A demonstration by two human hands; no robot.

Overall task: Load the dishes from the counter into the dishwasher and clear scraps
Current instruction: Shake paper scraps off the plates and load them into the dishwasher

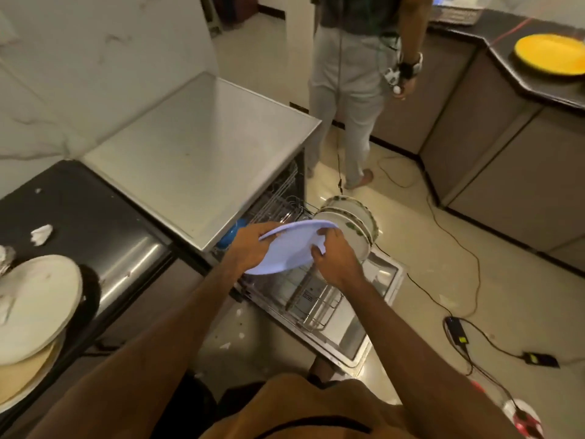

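A pale lavender round plastic plate [291, 248] is held tilted in the air over the pulled-out wire lower rack [311, 307] of the open steel dishwasher [384, 274]. White leaf-patterned plates [354, 226] stand on edge in that rack. Stacked white round plates [34, 305] lie on the dark surface [95, 217], near a crumpled white scrap [41, 233].

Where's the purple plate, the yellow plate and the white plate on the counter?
purple plate [291, 248], head view, middle of its face.
yellow plate [550, 53], head view, its centre.
white plate [34, 302], head view, its top face.
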